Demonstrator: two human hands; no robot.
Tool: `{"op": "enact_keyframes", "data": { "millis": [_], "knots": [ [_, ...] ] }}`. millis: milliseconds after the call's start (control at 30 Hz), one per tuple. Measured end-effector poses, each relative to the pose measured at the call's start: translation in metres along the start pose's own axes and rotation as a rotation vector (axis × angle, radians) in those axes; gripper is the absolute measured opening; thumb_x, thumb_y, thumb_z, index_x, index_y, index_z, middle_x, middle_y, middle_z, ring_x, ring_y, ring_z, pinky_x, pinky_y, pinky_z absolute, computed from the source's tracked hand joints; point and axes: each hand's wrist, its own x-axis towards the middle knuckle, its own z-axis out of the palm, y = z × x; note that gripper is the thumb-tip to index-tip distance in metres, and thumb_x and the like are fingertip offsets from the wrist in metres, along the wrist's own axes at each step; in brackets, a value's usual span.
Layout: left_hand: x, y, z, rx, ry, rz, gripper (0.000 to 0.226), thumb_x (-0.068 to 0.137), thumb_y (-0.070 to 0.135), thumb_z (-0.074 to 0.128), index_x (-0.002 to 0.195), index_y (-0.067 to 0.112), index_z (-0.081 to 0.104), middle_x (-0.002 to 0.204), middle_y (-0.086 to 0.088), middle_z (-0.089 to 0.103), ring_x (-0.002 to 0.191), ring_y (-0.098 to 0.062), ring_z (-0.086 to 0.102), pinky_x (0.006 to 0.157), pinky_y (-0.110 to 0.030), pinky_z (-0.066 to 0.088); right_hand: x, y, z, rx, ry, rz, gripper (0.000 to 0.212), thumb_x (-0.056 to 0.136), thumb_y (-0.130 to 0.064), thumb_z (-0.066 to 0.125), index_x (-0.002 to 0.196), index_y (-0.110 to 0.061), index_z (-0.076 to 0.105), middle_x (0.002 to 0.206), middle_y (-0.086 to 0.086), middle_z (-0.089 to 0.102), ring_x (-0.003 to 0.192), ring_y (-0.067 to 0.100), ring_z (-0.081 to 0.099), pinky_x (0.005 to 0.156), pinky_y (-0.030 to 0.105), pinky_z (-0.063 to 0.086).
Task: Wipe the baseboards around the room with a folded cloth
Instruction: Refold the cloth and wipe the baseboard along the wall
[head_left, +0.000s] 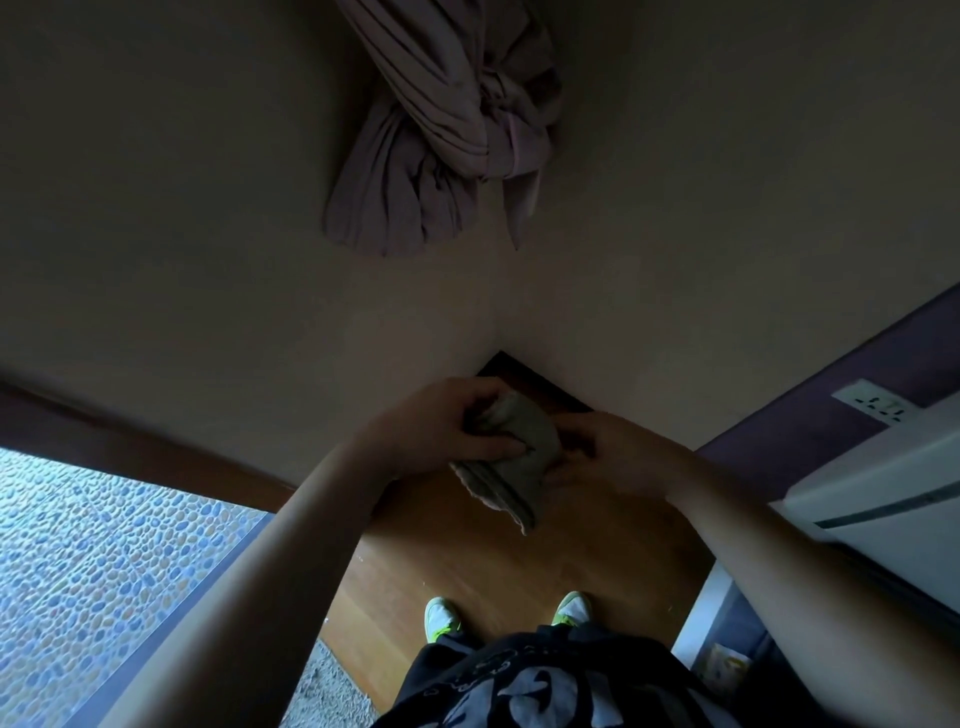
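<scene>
Grey cloth (511, 457): folded, frayed edge hanging down.
L hand (447, 428): fingers pinching cloth.
R hand (608, 457): gripping its other side.

Two plain cream walls (208, 234) meet in a dim corner. A knotted mauve curtain (441, 135) hangs high over that corner. Below the corner lies a wooden floor (493, 566). Left of the corner, pebble-patterned ground (93, 561) shows bright and bluish. Right of the corner, a purple panel (831, 415) carries a white socket (875, 402), with a white surface (883, 483) just beneath.
</scene>
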Motion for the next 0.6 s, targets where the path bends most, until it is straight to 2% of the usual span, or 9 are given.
{"op": "enact_keyframes", "data": {
  "millis": [67, 100, 133, 200, 233, 300, 367, 467, 600],
  "knots": [
    [0.001, -0.005, -0.001, 0.009, 0.074, -0.034, 0.022, 0.078, 0.031, 0.083, 0.093, 0.034, 0.067, 0.09, 0.015, 0.07, 0.084, 0.001, 0.065, 0.073, -0.015, 0.05, 0.002, 0.0, 0.0, 0.035, -0.025, 0.019, 0.035, 0.082, -0.029, 0.078, 0.108, -0.05, 0.065, 0.111, -0.023, 0.07, 0.105, -0.002, 0.065, 0.079, 0.009, 0.049],
    [0.001, -0.008, 0.001, -0.097, 0.124, -0.078, 0.023, 0.077, 0.036, 0.082, 0.095, 0.031, 0.069, 0.09, 0.013, 0.071, 0.085, -0.001, 0.066, 0.073, -0.014, 0.05, 0.002, 0.0, 0.001, 0.084, -0.01, 0.021, 0.035, 0.081, -0.03, 0.079, 0.11, -0.045, 0.065, 0.112, -0.02, 0.071, 0.106, 0.001, 0.066, 0.08, 0.011, 0.051],
    [0.0, -0.012, 0.005, -0.306, 0.178, -0.138, 0.031, 0.077, 0.041, 0.08, 0.1, 0.024, 0.07, 0.094, 0.008, 0.072, 0.09, -0.007, 0.067, 0.077, -0.018, 0.052, 0.002, 0.0, 0.001, 0.138, 0.023, 0.019, 0.036, 0.079, -0.033, 0.079, 0.113, -0.039, 0.065, 0.113, -0.018, 0.071, 0.108, 0.004, 0.066, 0.081, 0.014, 0.052],
    [0.0, -0.021, 0.017, -0.832, 0.28, -0.314, 0.058, 0.079, 0.052, 0.067, 0.116, 0.007, 0.065, 0.113, -0.012, 0.069, 0.111, -0.027, 0.062, 0.099, -0.04, 0.05, 0.002, 0.0, 0.004, 0.276, 0.109, 0.009, 0.043, 0.075, -0.039, 0.078, 0.115, -0.032, 0.065, 0.115, -0.011, 0.071, 0.111, 0.011, 0.066, 0.084, 0.02, 0.054],
    [-0.002, -0.03, 0.026, -0.977, 0.294, -0.364, 0.065, 0.081, 0.055, 0.057, 0.119, 0.003, 0.063, 0.12, -0.018, 0.064, 0.118, -0.034, 0.057, 0.108, -0.051, 0.042, 0.002, 0.0, 0.006, 0.359, 0.145, 0.002, 0.045, 0.075, -0.04, 0.078, 0.117, -0.03, 0.066, 0.118, -0.007, 0.071, 0.113, 0.013, 0.065, 0.087, 0.024, 0.055],
    [-0.005, -0.043, 0.045, -1.005, 0.22, -0.399, 0.069, 0.085, 0.065, 0.043, 0.121, 0.01, 0.064, 0.125, -0.017, 0.063, 0.123, -0.036, 0.054, 0.114, -0.056, 0.033, 0.003, 0.0, 0.013, 0.502, 0.203, 0.0, 0.047, 0.077, -0.037, 0.078, 0.12, -0.026, 0.066, 0.121, 0.001, 0.07, 0.116, 0.018, 0.065, 0.092, 0.032, 0.055],
    [-0.01, -0.047, 0.061, -0.97, 0.129, -0.377, 0.067, 0.082, 0.074, 0.05, 0.121, 0.022, 0.069, 0.131, -0.012, 0.063, 0.126, -0.03, 0.056, 0.111, -0.048, 0.04, 0.004, -0.004, 0.018, 0.569, 0.266, 0.021, 0.044, 0.077, -0.034, 0.076, 0.119, -0.023, 0.067, 0.119, 0.003, 0.071, 0.113, 0.02, 0.066, 0.087, 0.032, 0.056],
    [-0.011, -0.043, 0.071, -0.854, 0.171, -0.301, 0.058, 0.078, 0.059, 0.073, 0.123, 0.023, 0.066, 0.126, -0.01, 0.067, 0.119, -0.028, 0.062, 0.103, -0.049, 0.048, 0.002, -0.006, 0.02, 0.513, 0.322, 0.038, 0.038, 0.081, -0.035, 0.073, 0.117, -0.026, 0.068, 0.114, -0.002, 0.073, 0.108, 0.015, 0.068, 0.08, 0.027, 0.057],
    [-0.009, -0.037, 0.067, -0.685, 0.237, -0.309, 0.05, 0.084, 0.043, 0.071, 0.126, 0.018, 0.06, 0.116, -0.01, 0.07, 0.107, -0.028, 0.068, 0.091, -0.052, 0.055, -0.005, -0.001, 0.015, 0.471, 0.273, 0.061, 0.025, 0.094, -0.021, 0.062, 0.118, -0.028, 0.064, 0.112, -0.008, 0.073, 0.107, 0.01, 0.067, 0.081, 0.025, 0.057]
  ]
}}
